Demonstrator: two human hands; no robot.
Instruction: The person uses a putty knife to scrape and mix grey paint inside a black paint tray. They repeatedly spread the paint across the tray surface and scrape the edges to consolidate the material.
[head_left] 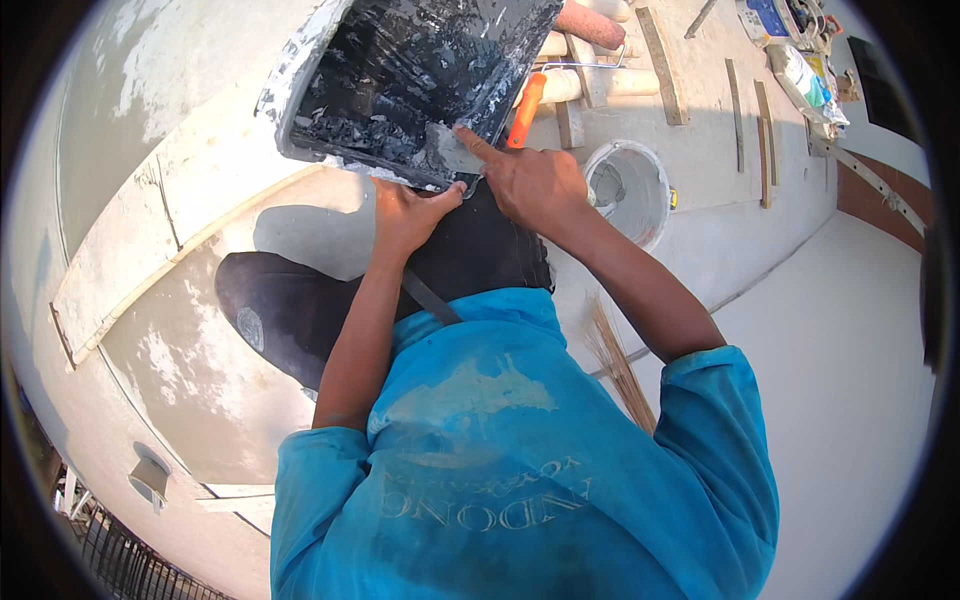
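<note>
A black tray-like container (410,80), crusted with whitish-grey residue, is tilted in front of me at the top of the view. My left hand (408,215) grips its near rim, with the thumb over the edge by the corner. Inside that corner is a flat grey scraper blade (448,150), lying against loose grey flakes (350,135). My right hand (535,185) is curled at the tray's right corner, its index finger stretched along the blade. The scraper's handle is hidden by the hand.
Right of my right hand stands a white bucket (655,190) with grey material inside. A paint roller with an orange handle (527,108) lies beyond. Wooden strips (663,65), bags (805,85) and a bundle of thin sticks (622,370) lie on the floor. A long pale board (170,205) is at left.
</note>
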